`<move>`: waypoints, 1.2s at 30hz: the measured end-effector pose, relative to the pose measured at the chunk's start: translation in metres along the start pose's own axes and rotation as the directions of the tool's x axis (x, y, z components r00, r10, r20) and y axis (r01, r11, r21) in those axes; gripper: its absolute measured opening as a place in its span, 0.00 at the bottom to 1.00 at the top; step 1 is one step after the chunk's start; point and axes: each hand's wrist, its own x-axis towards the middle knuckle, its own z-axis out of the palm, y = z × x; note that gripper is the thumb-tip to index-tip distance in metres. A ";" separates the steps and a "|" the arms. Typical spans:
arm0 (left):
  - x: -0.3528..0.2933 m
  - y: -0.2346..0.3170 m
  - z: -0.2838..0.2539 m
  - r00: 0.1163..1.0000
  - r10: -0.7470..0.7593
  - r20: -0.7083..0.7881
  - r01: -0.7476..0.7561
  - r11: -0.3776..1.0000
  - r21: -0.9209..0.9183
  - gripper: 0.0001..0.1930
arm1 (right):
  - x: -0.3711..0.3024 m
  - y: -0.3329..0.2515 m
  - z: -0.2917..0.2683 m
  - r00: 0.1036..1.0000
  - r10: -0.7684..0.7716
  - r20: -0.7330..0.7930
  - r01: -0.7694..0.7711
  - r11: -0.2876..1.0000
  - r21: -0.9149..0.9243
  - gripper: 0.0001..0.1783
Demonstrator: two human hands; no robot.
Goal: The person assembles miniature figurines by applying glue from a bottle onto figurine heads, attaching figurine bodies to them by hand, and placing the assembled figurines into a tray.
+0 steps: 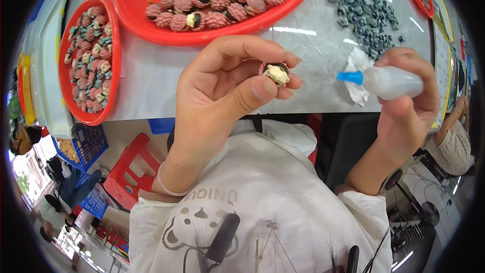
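My left hand (217, 86) pinches a small figurine (276, 74) between thumb and fingertips. Its cream face shows, with a dark band around it and a bit of pink ridged shell at the edge. To the right, my right hand (411, 91) is closed around a translucent white squeeze bottle (394, 83). The bottle lies on its side, its blue nozzle (350, 77) pointing left toward the figurine but apart from it. Behind the nozzle, a crumpled white tissue (357, 60) rests on the grey table (313, 50).
A large red tray (212, 37) of pink ridged pieces stands beyond my hands. Left of it is a red basin (116, 65) of mixed small pieces. Dark green-blue pieces (366, 17) lie loose at far right. Below the table are a red stool (132, 167) and blue crate (93, 144).
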 end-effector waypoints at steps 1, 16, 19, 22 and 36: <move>0.000 0.000 0.000 0.999 -0.030 0.019 0.030 0.999 0.024 0.17 | 0.000 -0.001 0.002 1.000 0.010 -0.004 -0.010 1.000 -0.007 0.25; -0.005 -0.010 0.007 1.000 -0.016 0.010 0.015 0.994 0.105 0.19 | 0.002 -0.020 0.017 0.979 -0.178 -0.095 0.138 0.934 -0.328 0.26; -0.004 -0.012 0.007 1.000 -0.007 0.003 0.006 0.994 0.107 0.20 | -0.010 -0.026 0.013 0.957 -0.285 -0.055 0.235 0.872 -0.429 0.25; -0.004 -0.014 0.006 1.000 -0.007 0.010 0.006 0.997 0.075 0.20 | -0.008 -0.029 0.012 0.964 -0.267 -0.019 0.230 0.864 -0.448 0.24; -0.001 -0.011 0.009 1.000 0.003 0.020 -0.003 1.000 0.029 0.18 | -0.002 -0.002 0.004 0.987 -0.056 -0.150 0.054 0.998 -0.018 0.18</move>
